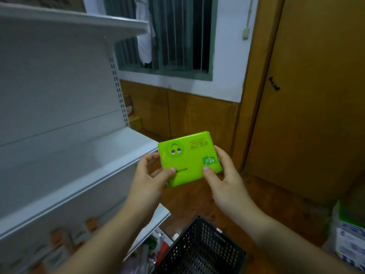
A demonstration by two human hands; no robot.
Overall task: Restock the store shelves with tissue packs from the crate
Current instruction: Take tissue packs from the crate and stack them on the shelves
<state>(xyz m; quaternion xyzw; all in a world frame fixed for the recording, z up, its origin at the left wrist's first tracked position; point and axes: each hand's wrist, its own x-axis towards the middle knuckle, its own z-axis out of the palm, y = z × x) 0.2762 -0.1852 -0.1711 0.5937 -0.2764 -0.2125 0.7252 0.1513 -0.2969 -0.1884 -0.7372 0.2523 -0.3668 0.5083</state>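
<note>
A bright green tissue pack [189,157] with a cartoon face is held in the air in front of me, its print upside down. My left hand [151,175] grips its left edge, thumb on the front. My right hand [221,175] grips its right edge, thumb on the front lower corner. The pack hovers just right of the end of the white middle shelf [83,161], which looks bare. Below my arms stands the black perforated crate [199,248]; its inside is mostly hidden.
White store shelving [59,80] fills the left, with an upper shelf [79,18] overhead and blurred goods on a lower shelf [65,240]. A barred window and wood-panelled wall lie ahead, a brown door to the right. Packaged goods [347,232] sit at the far right on the floor.
</note>
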